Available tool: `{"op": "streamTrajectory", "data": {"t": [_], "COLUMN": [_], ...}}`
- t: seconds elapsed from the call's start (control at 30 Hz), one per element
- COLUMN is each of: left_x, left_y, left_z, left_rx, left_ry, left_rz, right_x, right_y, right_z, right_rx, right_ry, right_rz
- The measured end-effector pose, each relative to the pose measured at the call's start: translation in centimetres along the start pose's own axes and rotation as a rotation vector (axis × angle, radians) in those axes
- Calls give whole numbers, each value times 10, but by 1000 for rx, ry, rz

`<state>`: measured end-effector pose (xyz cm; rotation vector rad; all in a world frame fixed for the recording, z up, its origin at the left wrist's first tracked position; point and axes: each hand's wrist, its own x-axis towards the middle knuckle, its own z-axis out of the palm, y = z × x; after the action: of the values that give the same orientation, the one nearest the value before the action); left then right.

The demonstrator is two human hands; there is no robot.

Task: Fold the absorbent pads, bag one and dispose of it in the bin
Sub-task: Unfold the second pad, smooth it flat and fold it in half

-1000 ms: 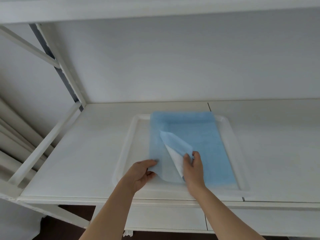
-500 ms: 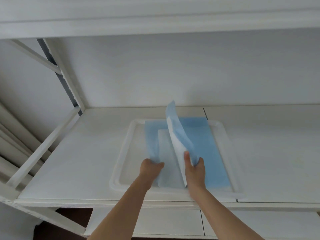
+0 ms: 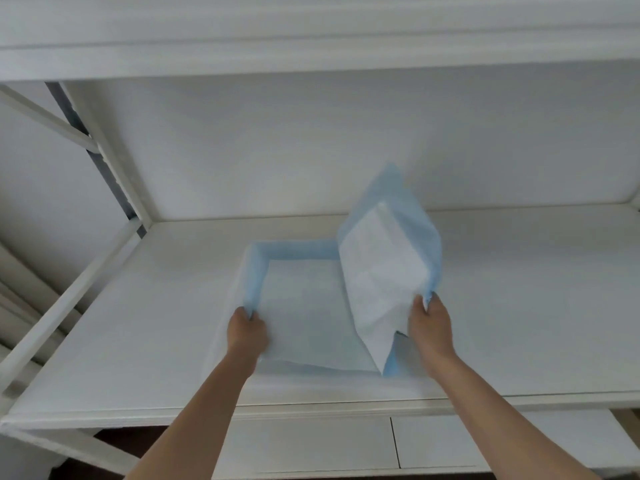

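Head camera looks down onto a white shelf unit, and its far left shows slanted white metal frame bars (image 3: 65, 303) that brace the corner beside a pale wall. Next comes the wide white shelf board (image 3: 145, 341), which runs across the whole view under a second white shelf overhead (image 3: 311, 36).

Left of centre, the left hand (image 3: 246, 332) is curled over the near left corner of a blue-edged, white-centred absorbent pad (image 3: 304, 306); the fingers pinch the blue border, which stands up along the left side as a raised blue strip. The middle of the pad lies flat and pale on the shelf, with a blue band along its far edge. A white tray rim is hard to make out beneath it, so I cannot tell whether the pad rests on a tray or straight on the board.

Right of centre, the pad's right portion is lifted up off the surface and stands almost on edge, its white face turned to the left and its blue backing showing along the top and right margins. Its upper corner rises in front of the white back wall (image 3: 346, 140). The right hand (image 3: 431, 329) grips the raised flap's lower right edge, fingers closed round the blue border, the hand well apart from the left one.

Below the shelf's front lip, white drawer fronts (image 3: 450, 441) sit side by side with a thin dark seam between them.
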<state>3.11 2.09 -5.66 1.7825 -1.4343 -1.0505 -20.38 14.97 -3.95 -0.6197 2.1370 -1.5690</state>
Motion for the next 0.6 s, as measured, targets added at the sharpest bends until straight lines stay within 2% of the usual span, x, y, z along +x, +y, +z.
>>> {"op": "streamTrajectory", "data": {"t": [0.1,0.37,0.6], "left_x": [10,17,14], "left_y": [-8,-14,-21], "left_z": [-13,-42,-50], "left_rx": [35,217,336], "left_ry": [34,112,128], "left_rz": [-6,34,-59], "right_x": [8,15,22], "right_y": [6,25,29], "right_z": [-18,-57,-72], "right_rx": [30,-123,-172], "right_ry": [67,185,230], "right_rz": [53,119,193]}}
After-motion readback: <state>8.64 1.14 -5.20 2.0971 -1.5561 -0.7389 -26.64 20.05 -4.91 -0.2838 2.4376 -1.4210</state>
